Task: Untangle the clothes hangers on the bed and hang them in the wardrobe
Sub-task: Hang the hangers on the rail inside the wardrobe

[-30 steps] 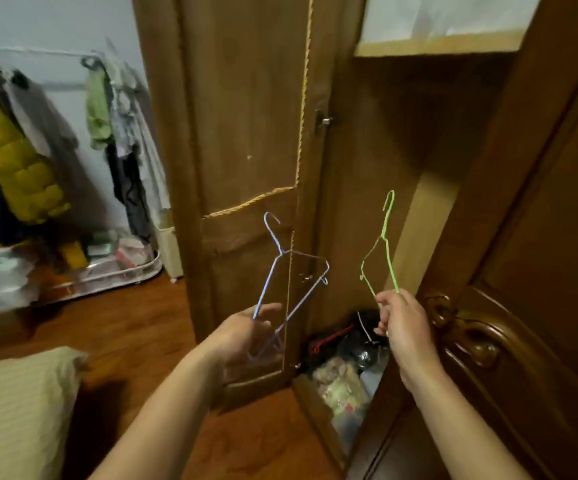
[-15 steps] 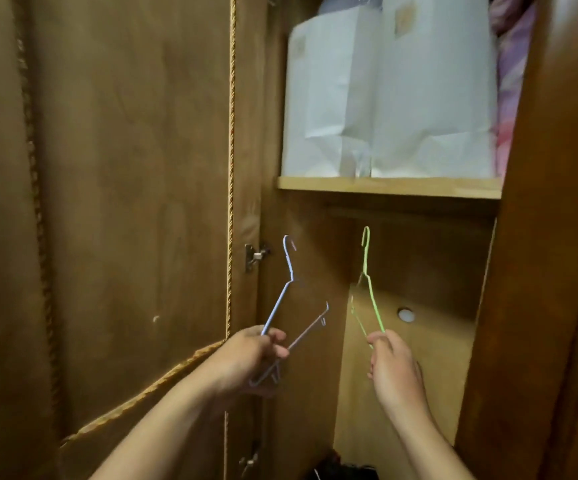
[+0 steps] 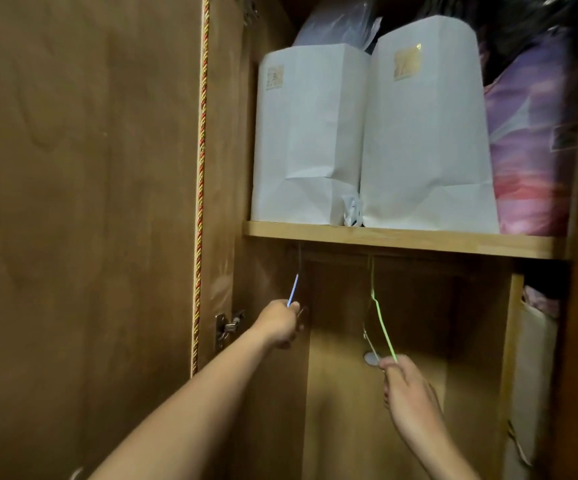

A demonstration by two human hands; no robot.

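Observation:
Both my arms reach up into the open wooden wardrobe point(image 3: 273, 393). My left hand point(image 3: 278, 325) grips a thin blue wire hanger point(image 3: 293, 291) by its shoulder, its neck rising into the shadow under the shelf. My right hand point(image 3: 407, 389) pinches a green wire hanger point(image 3: 381, 317) by its lower arm. The green neck goes straight up to the dark space just beneath the wooden shelf point(image 3: 401, 239). Both hooks are lost in that shadow, and no rail can be made out there.
Two white paper bags point(image 3: 367, 133) stand on the shelf, a purple-pink plastic-wrapped bundle point(image 3: 533, 150) beside them. The open door point(image 3: 83, 202) with a twisted cord trim point(image 3: 200, 202) fills the left. A hinge point(image 3: 227, 329) sits by my left wrist. A divider panel point(image 3: 512, 341) rises on the right.
Both hands have lifted the hangers higher and deeper into the wardrobe, so the hooks now sit in the shadow under the shelf. The view has tilted further upward.

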